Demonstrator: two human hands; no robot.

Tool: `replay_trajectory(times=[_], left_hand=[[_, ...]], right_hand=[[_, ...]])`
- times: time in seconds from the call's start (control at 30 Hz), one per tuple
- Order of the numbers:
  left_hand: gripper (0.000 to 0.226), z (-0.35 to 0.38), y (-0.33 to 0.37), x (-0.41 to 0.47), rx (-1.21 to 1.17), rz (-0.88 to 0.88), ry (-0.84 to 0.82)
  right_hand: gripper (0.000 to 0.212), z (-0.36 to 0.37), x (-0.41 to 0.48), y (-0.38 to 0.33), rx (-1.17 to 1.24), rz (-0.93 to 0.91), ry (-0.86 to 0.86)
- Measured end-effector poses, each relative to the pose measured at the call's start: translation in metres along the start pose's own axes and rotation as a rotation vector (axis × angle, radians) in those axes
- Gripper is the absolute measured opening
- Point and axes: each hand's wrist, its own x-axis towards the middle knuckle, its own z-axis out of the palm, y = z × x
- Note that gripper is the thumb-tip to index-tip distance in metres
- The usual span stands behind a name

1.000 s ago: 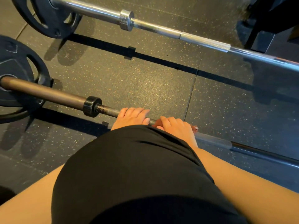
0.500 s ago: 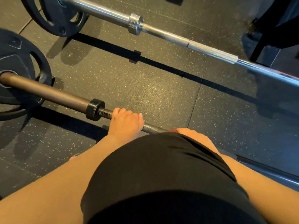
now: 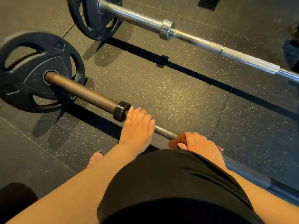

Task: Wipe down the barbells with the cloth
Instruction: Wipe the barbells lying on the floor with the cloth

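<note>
Near barbell [image 3: 84, 92]: dark bar, runs from left of frame to lower right, lying on the floor [image 3: 161, 88].
Far barbell [image 3: 194, 38]: chrome bar, upper half of frame, parallel to the near one.
Plates: one black plate [image 3: 32, 73] on the near bar at left; another [image 3: 92, 15] on the far bar, top centre.
Collar [image 3: 120, 111]: black, on the near bar.
Left hand [image 3: 137, 126]: curled over the near bar, touching the collar.
Right hand [image 3: 199, 143]: centre frame, clenched around the cloth on the near bar.
Cloth [image 3: 177, 142]: reddish brown, wrapped on the bar.
</note>
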Motion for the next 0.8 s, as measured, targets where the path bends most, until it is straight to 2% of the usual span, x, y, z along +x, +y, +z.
replay_trajectory(times=[0.17, 0.33, 0.43, 0.5, 0.6, 0.73, 0.8], left_hand=[[0.056, -0.004, 0.006, 0.006, 0.015, -0.029, -0.039], [0.058, -0.006, 0.008, 0.000, -0.030, -0.035, -0.040], [0.059, -0.008, 0.001, -0.008, -0.103, -0.099, -0.017], [0.059, -0.008, -0.006, -0.014, -0.103, -0.121, -0.004], [0.058, -0.010, -0.018, -0.019, -0.102, -0.047, -0.008], [0.058, -0.011, -0.021, -0.024, -0.145, -0.018, 0.011], [0.059, -0.011, -0.019, -0.027, -0.121, -0.018, 0.015]], right_hand=[[0.049, 0.007, 0.036, -0.032, 0.022, -0.074, -0.032], [0.056, 0.024, 0.047, -0.008, 0.050, -0.135, -0.070], [0.054, 0.022, 0.048, -0.021, -0.043, -0.083, -0.064], [0.054, 0.014, 0.052, -0.046, -0.102, -0.105, 0.024], [0.062, 0.006, 0.068, -0.078, -0.126, -0.199, 0.166], [0.067, 0.001, 0.072, -0.075, -0.087, -0.319, 0.105], [0.068, 0.001, 0.063, -0.057, -0.089, -0.322, 0.036]])
